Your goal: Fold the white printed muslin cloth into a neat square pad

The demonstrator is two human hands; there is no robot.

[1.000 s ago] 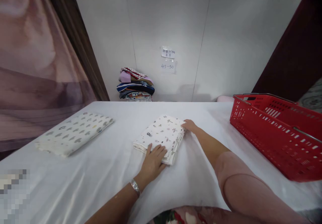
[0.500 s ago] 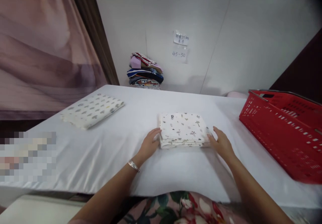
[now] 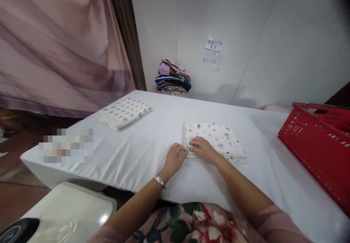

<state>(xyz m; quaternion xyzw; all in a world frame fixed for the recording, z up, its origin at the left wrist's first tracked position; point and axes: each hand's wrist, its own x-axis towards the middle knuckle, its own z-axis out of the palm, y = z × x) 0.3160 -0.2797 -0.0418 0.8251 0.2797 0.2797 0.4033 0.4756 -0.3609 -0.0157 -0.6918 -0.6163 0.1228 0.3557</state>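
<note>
A folded white cloth point(image 3: 229, 144) printed with small palm trees and other motifs lies in front of me on the white-covered table. At its near left corner, my left hand point(image 3: 175, 158) pinches the layered edge between thumb and fingers. My right hand point(image 3: 204, 149) reaches across the cloth's near side to the same corner, its fingertips closed on the edge close to the left ones. Part of the near edge is hidden under the right hand and wrist.
Another folded cloth point(image 3: 124, 113) with grey hearts lies at the table's far left. A red plastic basket point(image 3: 314, 152) stands on the right. Against the wall is a stack of folded fabrics point(image 3: 173, 78). A white lidded object point(image 3: 68, 210) sits below the table's left front.
My right hand has left the cloth's right side and come over to its near left corner beside my left hand. The view has swung left.
</note>
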